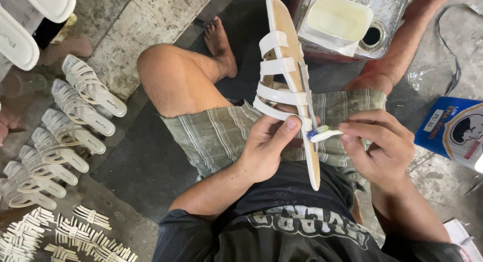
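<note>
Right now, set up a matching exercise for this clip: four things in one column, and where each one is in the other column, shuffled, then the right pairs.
Things:
1. sandal
2. small brush
3. tub of pale glue
4. row of finished sandals

Places:
A. on the floor, at the picture's left
B. held up by the left hand
C. pinched in the right hand, tip at the sandal's edge
D. on a metal can, beyond the knees

Pairs: 1-B, 2-C, 3-D, 4-A
</note>
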